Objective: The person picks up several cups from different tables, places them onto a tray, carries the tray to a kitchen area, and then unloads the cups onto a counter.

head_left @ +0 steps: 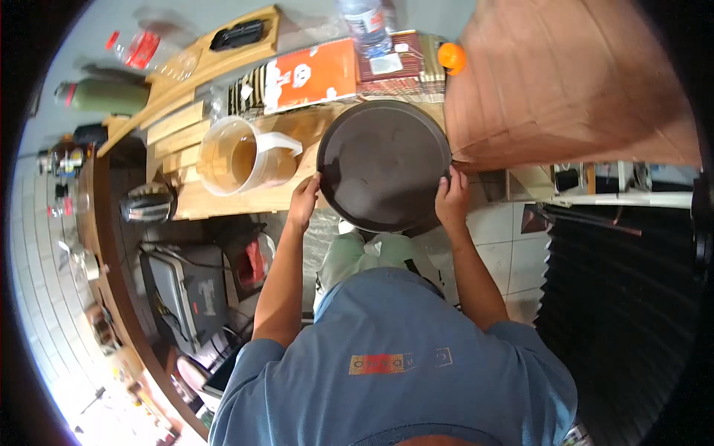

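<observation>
Between my two hands is a round dark brown tray (387, 163) with a low raised rim, at the front edge of the wooden table. My left hand (303, 199) grips its left rim, fingers closed against the edge. On the opposite side my right hand (452, 197) holds the right rim in the same way. The tray's face is bare and a little shiny. Just left of it stands a clear plastic pitcher (216, 160) with a white handle, its opening facing up.
Behind the tray lie an orange booklet (316, 74), a water bottle (364, 30) and an orange fruit or ball (451, 58). A large brown sheet (573, 82) covers the right. Wooden slats (178, 134), a red-capped bottle (152, 56) and a green bottle (104, 97) are at left.
</observation>
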The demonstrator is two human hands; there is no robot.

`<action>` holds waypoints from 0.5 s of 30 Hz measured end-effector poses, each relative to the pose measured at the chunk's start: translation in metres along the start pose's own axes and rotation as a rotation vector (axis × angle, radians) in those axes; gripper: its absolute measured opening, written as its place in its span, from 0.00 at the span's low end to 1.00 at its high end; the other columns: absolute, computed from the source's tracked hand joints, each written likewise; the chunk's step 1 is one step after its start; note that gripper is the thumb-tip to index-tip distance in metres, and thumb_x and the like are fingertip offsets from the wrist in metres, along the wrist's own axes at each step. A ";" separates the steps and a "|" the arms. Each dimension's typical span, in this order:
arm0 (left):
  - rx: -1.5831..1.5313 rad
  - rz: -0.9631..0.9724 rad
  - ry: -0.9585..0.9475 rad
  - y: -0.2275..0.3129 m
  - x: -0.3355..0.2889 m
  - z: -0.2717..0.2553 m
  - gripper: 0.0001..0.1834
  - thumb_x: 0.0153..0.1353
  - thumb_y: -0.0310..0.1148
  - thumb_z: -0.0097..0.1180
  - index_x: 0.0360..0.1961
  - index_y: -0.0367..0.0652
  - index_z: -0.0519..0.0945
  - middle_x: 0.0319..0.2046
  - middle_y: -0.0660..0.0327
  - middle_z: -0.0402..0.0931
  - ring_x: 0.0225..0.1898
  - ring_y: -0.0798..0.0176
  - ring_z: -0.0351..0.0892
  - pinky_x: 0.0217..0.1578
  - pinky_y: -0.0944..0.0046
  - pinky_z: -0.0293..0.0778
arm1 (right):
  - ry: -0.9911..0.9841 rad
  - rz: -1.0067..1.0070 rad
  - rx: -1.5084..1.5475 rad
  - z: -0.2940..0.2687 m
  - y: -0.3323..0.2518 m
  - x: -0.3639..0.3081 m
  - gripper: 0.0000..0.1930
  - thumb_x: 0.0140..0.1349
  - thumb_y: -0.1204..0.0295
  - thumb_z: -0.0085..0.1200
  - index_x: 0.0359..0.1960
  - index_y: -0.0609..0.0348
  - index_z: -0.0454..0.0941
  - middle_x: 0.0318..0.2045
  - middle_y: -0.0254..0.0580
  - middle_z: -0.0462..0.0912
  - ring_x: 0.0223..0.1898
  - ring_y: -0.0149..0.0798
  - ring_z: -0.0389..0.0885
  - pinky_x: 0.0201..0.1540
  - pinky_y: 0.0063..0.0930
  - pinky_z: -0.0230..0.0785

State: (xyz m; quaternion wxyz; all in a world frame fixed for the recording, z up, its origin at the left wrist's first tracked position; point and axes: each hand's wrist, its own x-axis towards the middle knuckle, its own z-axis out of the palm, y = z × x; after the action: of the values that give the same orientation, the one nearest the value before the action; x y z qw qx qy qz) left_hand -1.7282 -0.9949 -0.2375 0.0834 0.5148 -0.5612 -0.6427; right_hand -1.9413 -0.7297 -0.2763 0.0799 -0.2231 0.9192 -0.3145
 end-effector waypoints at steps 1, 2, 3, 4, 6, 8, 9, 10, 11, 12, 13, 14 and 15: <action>0.036 -0.017 -0.048 0.002 -0.013 -0.004 0.24 0.65 0.45 0.51 0.52 0.36 0.76 0.49 0.56 0.77 0.51 0.60 0.72 0.50 0.61 0.67 | 0.075 -0.129 0.100 -0.003 0.000 0.003 0.19 0.62 0.73 0.48 0.56 0.62 0.69 0.51 0.54 0.73 0.51 0.54 0.72 0.54 0.42 0.64; 0.062 0.001 -0.020 0.004 -0.029 -0.005 0.23 0.67 0.47 0.48 0.46 0.37 0.80 0.45 0.59 0.80 0.48 0.62 0.75 0.48 0.62 0.67 | 0.141 -0.257 0.209 -0.002 -0.004 0.005 0.15 0.64 0.74 0.46 0.51 0.62 0.74 0.44 0.51 0.79 0.45 0.51 0.77 0.49 0.40 0.68; 0.042 -0.011 0.014 -0.001 -0.040 -0.007 0.23 0.67 0.47 0.48 0.46 0.37 0.80 0.45 0.59 0.80 0.48 0.62 0.75 0.48 0.62 0.67 | 0.108 -0.282 0.216 -0.001 -0.009 0.005 0.15 0.64 0.74 0.46 0.51 0.62 0.74 0.44 0.51 0.79 0.45 0.51 0.77 0.49 0.40 0.68; 0.072 0.041 0.035 -0.007 -0.054 -0.016 0.23 0.66 0.47 0.49 0.43 0.37 0.82 0.42 0.60 0.81 0.45 0.64 0.76 0.47 0.64 0.68 | 0.103 -0.317 0.286 -0.003 -0.025 0.003 0.12 0.64 0.76 0.45 0.47 0.62 0.76 0.38 0.47 0.81 0.40 0.48 0.78 0.45 0.38 0.69; 0.096 0.111 0.104 -0.010 -0.082 -0.024 0.21 0.65 0.47 0.52 0.36 0.38 0.85 0.35 0.62 0.83 0.40 0.68 0.77 0.44 0.67 0.69 | 0.078 -0.377 0.382 -0.002 -0.044 -0.002 0.09 0.64 0.76 0.48 0.42 0.61 0.79 0.29 0.38 0.84 0.32 0.42 0.80 0.37 0.32 0.71; 0.064 0.085 0.198 -0.012 -0.107 -0.037 0.19 0.64 0.43 0.54 0.34 0.36 0.84 0.34 0.62 0.82 0.39 0.70 0.76 0.43 0.69 0.68 | -0.006 -0.384 0.428 0.004 -0.059 -0.009 0.09 0.63 0.76 0.49 0.41 0.60 0.80 0.27 0.37 0.83 0.31 0.41 0.81 0.35 0.32 0.72; 0.048 0.069 0.254 -0.015 -0.118 -0.045 0.16 0.63 0.40 0.56 0.33 0.35 0.84 0.33 0.62 0.82 0.38 0.71 0.75 0.42 0.71 0.68 | -0.060 -0.365 0.460 0.008 -0.068 -0.012 0.08 0.62 0.76 0.51 0.40 0.60 0.80 0.25 0.36 0.83 0.29 0.39 0.81 0.34 0.31 0.72; 0.057 0.127 0.291 -0.020 -0.130 -0.054 0.17 0.63 0.40 0.57 0.32 0.34 0.84 0.32 0.62 0.82 0.37 0.72 0.75 0.41 0.71 0.68 | -0.053 -0.406 0.480 0.007 -0.087 -0.017 0.05 0.61 0.75 0.54 0.35 0.60 0.81 0.22 0.37 0.83 0.25 0.36 0.81 0.30 0.29 0.71; 0.036 0.123 0.326 -0.024 -0.140 -0.062 0.17 0.63 0.40 0.57 0.32 0.34 0.84 0.32 0.62 0.82 0.37 0.72 0.75 0.41 0.71 0.68 | -0.080 -0.436 0.486 0.014 -0.092 -0.024 0.05 0.61 0.75 0.54 0.35 0.60 0.81 0.22 0.37 0.83 0.25 0.36 0.81 0.30 0.29 0.71; -0.007 0.137 0.374 -0.029 -0.150 -0.069 0.17 0.63 0.42 0.58 0.31 0.36 0.84 0.30 0.64 0.80 0.34 0.73 0.72 0.39 0.71 0.67 | -0.182 -0.358 0.550 0.023 -0.095 -0.032 0.04 0.60 0.74 0.56 0.30 0.60 0.80 0.21 0.37 0.82 0.24 0.35 0.80 0.29 0.28 0.70; -0.050 0.152 0.429 -0.035 -0.161 -0.078 0.17 0.62 0.43 0.58 0.30 0.37 0.84 0.28 0.66 0.79 0.31 0.75 0.70 0.36 0.72 0.66 | -0.291 -0.280 0.609 0.030 -0.102 -0.039 0.06 0.60 0.73 0.57 0.26 0.61 0.79 0.19 0.38 0.81 0.22 0.35 0.80 0.28 0.27 0.69; -0.059 0.134 0.474 -0.042 -0.172 -0.087 0.18 0.63 0.41 0.56 0.25 0.37 0.81 0.25 0.68 0.77 0.29 0.75 0.68 0.34 0.72 0.65 | -0.299 -0.329 0.556 0.032 -0.113 -0.046 0.13 0.59 0.71 0.59 0.18 0.61 0.73 0.16 0.38 0.77 0.18 0.35 0.76 0.26 0.27 0.66; -0.082 0.139 0.506 -0.049 -0.184 -0.095 0.18 0.63 0.41 0.56 0.25 0.37 0.81 0.25 0.68 0.77 0.29 0.75 0.68 0.34 0.72 0.65 | -0.330 -0.371 0.561 0.040 -0.117 -0.053 0.16 0.60 0.70 0.58 0.16 0.62 0.69 0.15 0.38 0.74 0.17 0.36 0.74 0.25 0.30 0.64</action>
State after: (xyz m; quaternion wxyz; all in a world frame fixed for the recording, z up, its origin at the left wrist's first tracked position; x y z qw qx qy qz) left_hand -1.5500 -0.9119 -0.1576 0.2857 0.6155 -0.5299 -0.5087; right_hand -1.8410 -0.8093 -0.2354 0.2265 -0.4031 0.7160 -0.5231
